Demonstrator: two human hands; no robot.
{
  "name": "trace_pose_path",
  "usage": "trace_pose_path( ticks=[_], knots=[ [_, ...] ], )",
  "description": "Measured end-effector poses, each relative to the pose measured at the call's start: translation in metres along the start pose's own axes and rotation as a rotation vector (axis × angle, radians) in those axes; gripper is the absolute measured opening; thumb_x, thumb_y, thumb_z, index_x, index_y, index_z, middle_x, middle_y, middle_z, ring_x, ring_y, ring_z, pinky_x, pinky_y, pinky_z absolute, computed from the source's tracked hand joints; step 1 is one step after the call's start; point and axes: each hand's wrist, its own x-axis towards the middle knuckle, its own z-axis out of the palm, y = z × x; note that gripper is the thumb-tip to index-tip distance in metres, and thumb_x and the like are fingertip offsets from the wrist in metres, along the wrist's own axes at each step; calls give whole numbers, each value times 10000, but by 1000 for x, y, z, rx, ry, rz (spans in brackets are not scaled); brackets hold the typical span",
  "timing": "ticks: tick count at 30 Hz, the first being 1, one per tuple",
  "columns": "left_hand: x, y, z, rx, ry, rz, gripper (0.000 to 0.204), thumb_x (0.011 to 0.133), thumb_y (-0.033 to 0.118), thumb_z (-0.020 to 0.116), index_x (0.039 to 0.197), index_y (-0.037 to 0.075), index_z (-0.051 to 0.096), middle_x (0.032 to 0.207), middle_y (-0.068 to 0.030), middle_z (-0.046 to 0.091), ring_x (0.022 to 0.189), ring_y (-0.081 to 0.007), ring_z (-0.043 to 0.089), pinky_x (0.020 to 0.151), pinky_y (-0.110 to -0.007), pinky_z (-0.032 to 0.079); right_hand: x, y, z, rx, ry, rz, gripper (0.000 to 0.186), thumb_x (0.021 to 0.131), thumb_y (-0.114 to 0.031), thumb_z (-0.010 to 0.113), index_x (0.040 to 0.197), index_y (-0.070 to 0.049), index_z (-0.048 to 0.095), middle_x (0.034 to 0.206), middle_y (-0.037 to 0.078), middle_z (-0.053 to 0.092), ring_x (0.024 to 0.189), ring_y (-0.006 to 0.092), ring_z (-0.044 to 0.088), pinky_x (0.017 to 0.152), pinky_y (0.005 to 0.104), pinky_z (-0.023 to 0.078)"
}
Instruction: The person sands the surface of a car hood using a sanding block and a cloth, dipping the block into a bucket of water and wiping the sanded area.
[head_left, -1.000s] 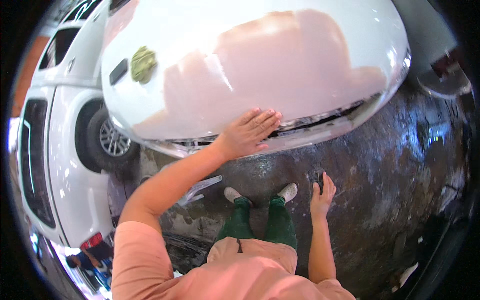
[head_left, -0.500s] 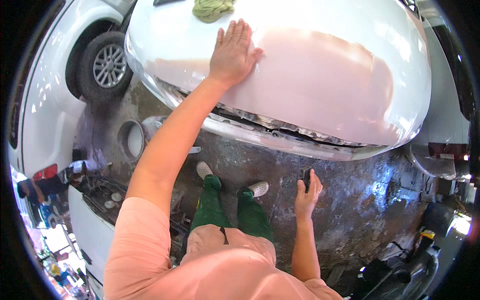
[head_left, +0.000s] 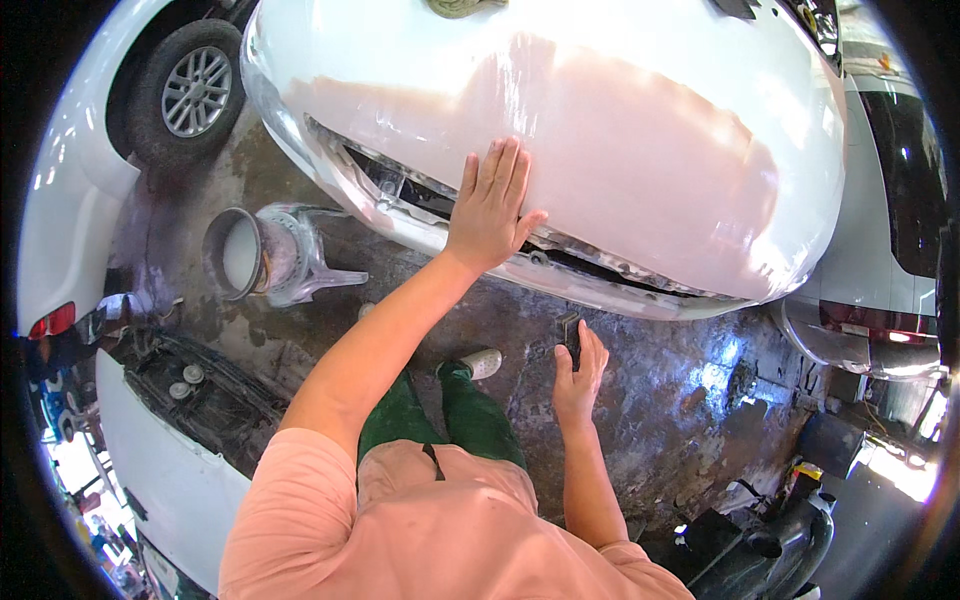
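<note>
My left hand [head_left: 490, 208] is flat and palm down on the white car hood [head_left: 640, 170], with its fingers stretched toward the far side. The hood carries pale pinkish-beige patches with a sanded look, and a wet-looking shine shows just beyond my fingertips. Beneath my wrist runs the gap along the hood's front edge, above the bumper [head_left: 400, 228]. My right hand [head_left: 580, 378] hangs low, off the car, with its fingers closed around a small dark sanding block [head_left: 570, 340]. At the top edge of the view, part of a green cloth [head_left: 466, 7] lies on the hood.
A bucket [head_left: 238, 254] sits against a pale stand on the wet, stained floor [head_left: 680, 400]. White vehicles flank me, one with a spoked wheel [head_left: 196, 92] at left and another [head_left: 860, 240] at right. Black plastic parts [head_left: 750, 545] lie at the lower right.
My left hand has slid nearer along the hood, from beside the green cloth to the front edge. My right hand has moved slightly left with the sanding block. The view has shifted too.
</note>
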Motion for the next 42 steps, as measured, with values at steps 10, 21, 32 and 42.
trace_pose_path(
  ticks=[10, 21, 32, 42],
  knots=[
    [-60, 14, 6, -6, -98, -39, 895, 1086, 523, 535, 1712, -27, 208, 1800, -246, 145, 1680, -419, 91, 1333, -615, 55, 37, -21, -11, -46, 6, -171, 508, 969, -119, 777, 1456, -43, 656, 1384, 178, 662, 1235, 386, 592, 1081, 493, 465],
    [-135, 43, -48, -366, -205, -554, 571, 1113, 334, 549, 1545, -37, 505, 1669, -266, 405, 1535, -477, 374, 1268, -544, 313, 272, -112, -5, -371, 73, -787, 443, 896, -139, 789, 1328, -226, 751, 1320, 40, 679, 1109, 322, 615, 967, 466, 510],
    [-137, 30, -82, -580, -169, -705, 449, 1118, 312, 547, 1410, -20, 630, 1455, -232, 636, 1359, -417, 591, 1172, -490, 454, 228, -99, 6, -442, -121, -1023, 453, 887, -133, 731, 1324, -250, 724, 1339, 7, 664, 1015, 267, 599, 850, 443, 476],
    [-195, -1, -119, -335, -53, -1034, 439, 1118, 305, 516, 1393, -12, 643, 1460, -222, 635, 1373, -396, 584, 1173, -450, 454, 335, -135, -3, -405, 69, -1044, 471, 861, -99, 776, 1318, -212, 745, 1339, 40, 704, 1018, 312, 635, 902, 455, 521]
  ],
)
